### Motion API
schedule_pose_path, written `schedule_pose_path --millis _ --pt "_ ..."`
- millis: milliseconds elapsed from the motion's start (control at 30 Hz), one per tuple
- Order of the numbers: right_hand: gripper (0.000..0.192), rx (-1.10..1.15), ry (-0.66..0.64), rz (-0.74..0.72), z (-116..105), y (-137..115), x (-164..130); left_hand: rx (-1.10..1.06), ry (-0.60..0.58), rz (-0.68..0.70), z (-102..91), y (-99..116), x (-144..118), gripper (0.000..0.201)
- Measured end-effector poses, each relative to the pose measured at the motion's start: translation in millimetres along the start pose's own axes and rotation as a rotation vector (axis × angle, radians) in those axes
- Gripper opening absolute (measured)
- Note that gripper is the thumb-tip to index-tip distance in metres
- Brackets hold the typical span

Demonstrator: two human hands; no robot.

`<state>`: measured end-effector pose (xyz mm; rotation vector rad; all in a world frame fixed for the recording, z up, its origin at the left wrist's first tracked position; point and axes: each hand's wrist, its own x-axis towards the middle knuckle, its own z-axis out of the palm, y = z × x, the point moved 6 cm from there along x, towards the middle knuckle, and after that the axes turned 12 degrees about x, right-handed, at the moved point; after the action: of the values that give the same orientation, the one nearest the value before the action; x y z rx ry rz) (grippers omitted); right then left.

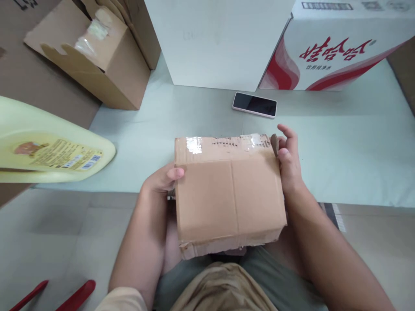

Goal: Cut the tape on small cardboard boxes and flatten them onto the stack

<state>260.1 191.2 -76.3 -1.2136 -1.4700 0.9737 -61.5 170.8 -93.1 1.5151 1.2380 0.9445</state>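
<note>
A brown cardboard box [207, 198] is held above my lap, at the front edge of the table. Clear tape and torn paper run along its far edge, and its near edge looks ragged. My left hand [165, 176] grips the left side, the thumb on top and the other fingers hidden beneath. At the far right corner, my right hand [290, 166] closes on the box, thumb and fingers by a small lifted flap [275, 144]. Its index finger sticks out a little.
Beyond the box lies a phone [254, 105] on the pale green table cover [201, 112]. Behind stand a white box [220, 43] and a red-and-white carton [333, 52]. To the left are an open cardboard box [125, 69] and a yellow bottle [58, 147]. Red handles [76, 296] show lower left.
</note>
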Motion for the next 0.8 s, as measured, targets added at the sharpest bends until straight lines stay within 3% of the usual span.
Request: schedule_pose_path --millis 67,133,267,400,500,567,667,733,800 --pt "0.083 -0.022 0.026 0.01 -2 1 0 -0.109 -0.155 -0.09 11.3 -1 -1 0.07" --pt "0.079 -0.056 0.042 0.008 -3 0 0 -0.203 -0.203 -0.207 16.3 -3 -3 0.069" --pt "0.063 -0.089 0.127 -0.016 -15 2 4 -0.322 -0.01 -0.382 6.3 -7 -2 0.07" --pt "0.04 -0.028 0.083 0.086 -22 12 5 -0.414 0.272 -0.239 -18.4 -3 13 0.065" --pt "0.054 -0.029 -0.028 0.043 -16 7 3 -0.394 0.386 -0.123 -31.3 2 22 0.068" --pt "0.07 -0.112 -0.027 -0.03 -13 0 1 -0.39 0.384 -0.127 -31.1 2 23 0.073" --pt "0.084 -0.208 -0.026 -0.084 -6 -9 1 -0.366 0.285 -0.145 -20.3 3 20 0.075" --pt "0.079 -0.206 -0.028 -0.052 -2 -11 1 -0.341 0.232 -0.168 -12.0 4 16 0.075" --pt "0.063 -0.22 0.048 -0.003 -4 -13 1 -0.333 0.242 -0.197 -8.1 4 12 0.074"
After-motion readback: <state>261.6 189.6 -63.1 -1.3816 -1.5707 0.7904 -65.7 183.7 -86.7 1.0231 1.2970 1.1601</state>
